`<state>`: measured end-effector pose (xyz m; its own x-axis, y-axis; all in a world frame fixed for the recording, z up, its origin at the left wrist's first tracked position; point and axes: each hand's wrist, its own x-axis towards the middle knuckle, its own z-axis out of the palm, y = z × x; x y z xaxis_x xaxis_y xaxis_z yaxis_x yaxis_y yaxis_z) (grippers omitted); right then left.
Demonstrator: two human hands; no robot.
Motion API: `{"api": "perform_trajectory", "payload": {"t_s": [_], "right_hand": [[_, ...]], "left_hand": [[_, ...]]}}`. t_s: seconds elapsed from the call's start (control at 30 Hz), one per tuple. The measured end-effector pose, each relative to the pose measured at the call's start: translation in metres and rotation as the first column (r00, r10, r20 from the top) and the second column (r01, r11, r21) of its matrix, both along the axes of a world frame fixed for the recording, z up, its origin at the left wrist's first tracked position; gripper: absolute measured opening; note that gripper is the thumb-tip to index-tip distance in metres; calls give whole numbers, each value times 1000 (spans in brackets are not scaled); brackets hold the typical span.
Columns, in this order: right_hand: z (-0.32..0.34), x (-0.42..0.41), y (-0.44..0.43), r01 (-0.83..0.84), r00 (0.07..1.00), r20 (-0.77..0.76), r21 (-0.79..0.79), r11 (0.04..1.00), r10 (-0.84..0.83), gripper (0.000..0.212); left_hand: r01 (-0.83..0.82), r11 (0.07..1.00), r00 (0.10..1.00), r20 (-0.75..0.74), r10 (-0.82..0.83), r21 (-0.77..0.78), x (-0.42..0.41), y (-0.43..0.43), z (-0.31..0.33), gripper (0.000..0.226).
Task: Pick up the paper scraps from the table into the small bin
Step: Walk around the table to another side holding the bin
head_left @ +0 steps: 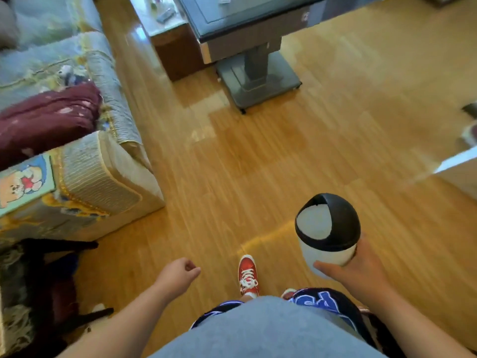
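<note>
Right hand: the right hand (361,270) is in the lower right of the frame; its fingers and thumb are wrapped around the small white round bin with a black domed swing lid (327,229) and grip its lower white wall.
Bin: it is held upright above the floor, the white flap of the lid turned toward the left of the frame.
Left hand: the left hand (178,276) is in the lower middle, the fingers curled loosely inward; it holds nothing that I can see.
Table: a grey table with a dark glass top and a pedestal base (247,27) stands at the top middle, well apart from the bin; paper scraps on it I cannot tell.
Floor: light brown glossy wooden floor (258,156) fills the centre.
Sofa: a pale quilted sofa (103,174) is at the left edge, with a dark red folded blanket (49,117) on it.
Foot: one red sneaker with white laces (248,276) is at the bottom middle.
</note>
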<state>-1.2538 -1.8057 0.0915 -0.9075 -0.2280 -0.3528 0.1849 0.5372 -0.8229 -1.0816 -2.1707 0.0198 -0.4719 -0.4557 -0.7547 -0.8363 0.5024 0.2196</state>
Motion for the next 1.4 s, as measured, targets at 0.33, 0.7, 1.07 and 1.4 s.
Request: {"api": "perform_trajectory", "payload": {"t_s": [0.33,0.7,1.07,1.4], "right_hand": [[-14,-23,115,608,785,91,76,790,-612,95],[-24,-131,201,735,661,89,122,667,-745,93],[-12,-300,236,716,698,-43,20,698,-715,107],[-3,-336,315,927,371,11,53,371,-929,88]], "left_hand": [[518,852,845,-204,-494,79,-297,100,16,21],[704,699,709,-181,-682,123,-474,225,17,26],[732,679,680,0,-733,62,-589,231,0,24],[946,317,320,-29,-947,60,-799,395,4,19]]}}
